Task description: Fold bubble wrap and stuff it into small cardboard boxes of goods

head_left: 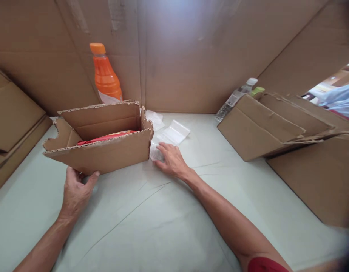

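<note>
The open cardboard box (pixel 106 155) sits on the pale tabletop (pixel 129 226), ahead of the left hand (pixel 78 189) and to the left of the right hand (pixel 173 160). Its long axis runs mostly from left to right, slanting so that the right end lies a little farther from the person. The left hand is at the bottom edge of the front panel, toward the box's left end, thumb and fingers spread apart; the fingertips are partly hidden there, so I cannot tell whether it grips. The clear plastic packets (pixel 174 132) lie just off the box's right end, one stretching away to the right, and the right hand is by far the nearer to them. That hand is loosely curved over their near part, with a gap between thumb and fingers. Inside the box, a red packet (pixel 106 138) shows above the front rim. Behind the box stands an orange bottle (pixel 108 77) near the cardboard wall (pixel 186 75). Well apart on the right, a clear bottle (pixel 233 100) leans beside brown cartons (pixel 262 128).
</note>
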The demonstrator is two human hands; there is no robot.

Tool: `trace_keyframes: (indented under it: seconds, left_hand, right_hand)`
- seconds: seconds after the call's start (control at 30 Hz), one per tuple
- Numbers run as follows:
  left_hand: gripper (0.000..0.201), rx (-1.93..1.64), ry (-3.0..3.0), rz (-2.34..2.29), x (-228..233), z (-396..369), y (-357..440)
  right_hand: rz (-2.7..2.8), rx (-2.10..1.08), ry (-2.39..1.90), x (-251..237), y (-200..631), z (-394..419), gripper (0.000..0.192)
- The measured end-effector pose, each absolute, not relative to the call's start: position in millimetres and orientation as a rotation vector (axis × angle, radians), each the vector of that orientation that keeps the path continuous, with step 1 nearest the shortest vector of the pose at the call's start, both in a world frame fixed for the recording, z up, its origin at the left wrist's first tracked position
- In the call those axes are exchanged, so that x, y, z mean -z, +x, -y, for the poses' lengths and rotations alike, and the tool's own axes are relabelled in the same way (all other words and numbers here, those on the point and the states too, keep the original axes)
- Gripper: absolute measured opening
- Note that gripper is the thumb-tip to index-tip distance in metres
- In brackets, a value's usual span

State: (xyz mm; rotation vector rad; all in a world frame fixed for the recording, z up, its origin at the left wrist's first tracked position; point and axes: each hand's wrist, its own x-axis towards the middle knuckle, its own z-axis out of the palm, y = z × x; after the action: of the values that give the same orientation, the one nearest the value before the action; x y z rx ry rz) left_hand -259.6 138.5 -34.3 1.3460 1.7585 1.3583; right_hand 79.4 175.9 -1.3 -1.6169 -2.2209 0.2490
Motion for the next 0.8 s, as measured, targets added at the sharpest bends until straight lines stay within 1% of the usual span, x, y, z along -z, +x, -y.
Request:
trace_keyframes:
  seconds: [0.07, 0.1, 0.27, 0.43, 0.5, 0.57, 0.67, 0.7, 0.73, 0.77, 0.8]
  left_hand:
    - [0.057, -1.354, 1.352, -1.765, 36.6, -139.0, -261.1]
    - [0.057, -1.358, 1.359, -1.769, 37.7, -139.2, -261.9]
    - [0.056, -1.438, 1.384, -1.701, 41.6, -140.5, -263.1]
    - [0.058, -1.484, 1.390, -1.621, 41.7, -145.5, -264.0]
    - [0.063, -1.515, 1.372, -1.631, 38.4, -144.5, -267.4]
    - [0.068, -1.634, 1.406, -1.635, 30.8, -135.2, -271.0]
    - [0.079, -1.852, 1.647, -1.616, 10.2, -101.5, -266.0]
    - [0.078, -1.830, 1.767, -1.608, 2.2, -86.8, -259.2]
    - [0.073, -1.749, 1.880, -1.590, -5.3, -71.8, -249.4]
    - [0.062, -1.581, 1.988, -1.559, -11.7, -57.8, -236.8]
    - [0.054, -1.337, 2.127, -1.478, -16.4, -45.7, -221.9]
  right_hand:
    - [2.335, -0.205, -1.653, 4.4, 77.2, -177.5, 0.027]
    - [2.355, -0.190, -1.671, 5.2, 77.8, -178.2, 0.024]
    - [2.335, -0.232, -1.613, -3.2, 102.0, -157.9, 0.028]
    - [2.394, -0.527, -1.333, -24.9, 127.7, -82.1, 0.034]
    - [2.408, -0.679, -1.281, -34.4, 131.7, -50.1, 0.032]
    - [2.402, -0.841, -1.246, -43.1, 135.0, -26.2, 0.026]
    - [2.293, -1.015, -1.216, -51.4, 142.4, -12.9, 0.029]
    - [2.229, -1.008, -1.247, -51.9, 145.2, -14.9, 0.027]
    - [2.168, -0.954, -1.300, -50.8, 147.6, -19.8, 0.024]
    - [2.122, -0.859, -1.368, -48.3, 149.4, -27.2, 0.023]
    - [2.096, -0.734, -1.439, -44.2, 150.5, -36.5, 0.023]
